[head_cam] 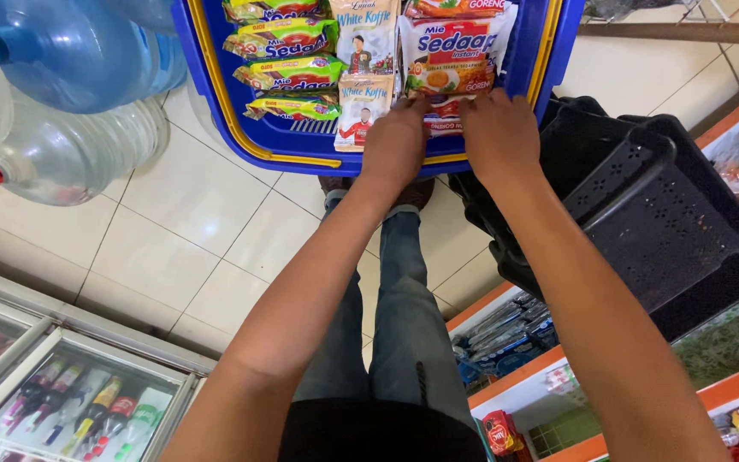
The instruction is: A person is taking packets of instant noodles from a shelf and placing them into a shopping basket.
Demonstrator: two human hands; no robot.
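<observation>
A blue shopping basket (pixel 215 103) with a yellow rim holds rows of noodle packets (pixel 288 73) and white coffee sachets (pixel 363 51). My left hand (pixel 395 141) and my right hand (pixel 499 133) both reach into its near right corner. Their fingers press on a stack of white and red noodle packets (pixel 448 60) standing on edge. Both hands grip the lower edge of that stack. My legs in jeans (pixel 387 325) stand on the tiled floor below.
Large blue and clear water jugs (pixel 62 60) lie at the left. A black plastic crate (pixel 643 205) sits at the right, over orange-edged shelves (pixel 515 342) of goods. A glass-topped drinks cooler (pixel 70 402) fills the lower left corner.
</observation>
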